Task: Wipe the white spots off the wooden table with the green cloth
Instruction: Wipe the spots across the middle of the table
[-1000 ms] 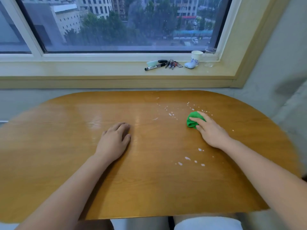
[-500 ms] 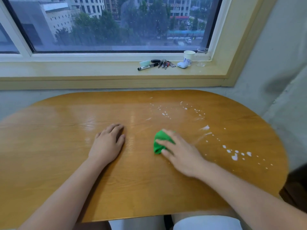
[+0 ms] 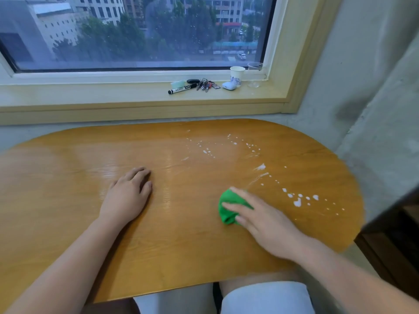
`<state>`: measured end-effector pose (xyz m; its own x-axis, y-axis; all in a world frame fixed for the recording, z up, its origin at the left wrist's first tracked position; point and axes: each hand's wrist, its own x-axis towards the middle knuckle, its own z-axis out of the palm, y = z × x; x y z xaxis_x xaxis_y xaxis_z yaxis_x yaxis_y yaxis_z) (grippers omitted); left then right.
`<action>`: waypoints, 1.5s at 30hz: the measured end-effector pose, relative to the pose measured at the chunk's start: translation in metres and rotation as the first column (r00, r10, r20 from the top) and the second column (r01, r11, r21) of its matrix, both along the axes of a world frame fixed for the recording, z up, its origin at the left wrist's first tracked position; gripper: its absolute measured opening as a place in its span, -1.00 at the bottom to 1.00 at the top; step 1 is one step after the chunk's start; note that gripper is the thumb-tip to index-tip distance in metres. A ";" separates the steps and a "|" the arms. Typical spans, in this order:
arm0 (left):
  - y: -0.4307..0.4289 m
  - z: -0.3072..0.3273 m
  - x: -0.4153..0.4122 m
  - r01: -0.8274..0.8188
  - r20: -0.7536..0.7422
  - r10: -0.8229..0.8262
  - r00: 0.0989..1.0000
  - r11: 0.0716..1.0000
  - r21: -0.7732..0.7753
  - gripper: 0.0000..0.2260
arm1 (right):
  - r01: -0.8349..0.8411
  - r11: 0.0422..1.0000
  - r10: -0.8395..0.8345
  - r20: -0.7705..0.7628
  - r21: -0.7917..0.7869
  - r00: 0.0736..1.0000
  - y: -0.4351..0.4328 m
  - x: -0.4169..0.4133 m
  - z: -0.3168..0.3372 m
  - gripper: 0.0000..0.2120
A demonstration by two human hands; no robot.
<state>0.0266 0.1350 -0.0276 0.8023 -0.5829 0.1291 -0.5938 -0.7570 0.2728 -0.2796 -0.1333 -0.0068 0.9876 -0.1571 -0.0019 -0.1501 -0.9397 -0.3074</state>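
The wooden table (image 3: 68, 200) has white spots (image 3: 297, 201) scattered at its right side and more white spots (image 3: 206, 151) farther back near the middle. A wet smear (image 3: 260, 167) runs between them. The green cloth (image 3: 229, 207) lies bunched on the table right of centre. My right hand (image 3: 265, 220) presses flat on it, fingers spread over its top. My left hand (image 3: 128, 196) rests palm down on the bare wood to the left, holding nothing.
On the window sill (image 3: 90, 96) behind the table lie a black marker (image 3: 181, 89), a bunch of keys (image 3: 205, 85), a white earbud case (image 3: 227, 85), a paper cup (image 3: 237, 74) and a clear glass (image 3: 254, 73). A grey wall stands at the right.
My right hand swept the cloth from the far right spots toward the middle and nearer me, leaving a wet streak. The left hand stayed put. The view shifted a little.
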 end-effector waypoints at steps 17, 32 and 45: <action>-0.018 0.018 -0.025 0.051 -0.032 -0.051 0.998 0.999 -0.001 -0.54 | 0.576 0.817 -0.575 0.048 -0.014 0.817 -0.081 -0.016 -0.008 -0.53; -0.045 0.002 -0.053 0.120 -0.007 -0.120 0.993 0.992 -0.029 -0.55 | 0.117 0.993 -0.117 0.025 -0.015 0.993 0.023 -0.058 0.000 -0.55; -0.044 -0.004 -0.048 0.110 -0.004 -0.110 0.994 0.994 -0.018 -0.55 | 0.691 0.722 -0.691 0.057 0.029 0.720 -0.185 -0.129 -0.017 -0.57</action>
<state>-0.0219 0.0912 -0.0312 0.7341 -0.6652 0.1365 -0.6718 -0.6821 0.2889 -0.4085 -0.3178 -0.0234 0.6029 -0.7963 0.0502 -0.7384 -0.5807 -0.3428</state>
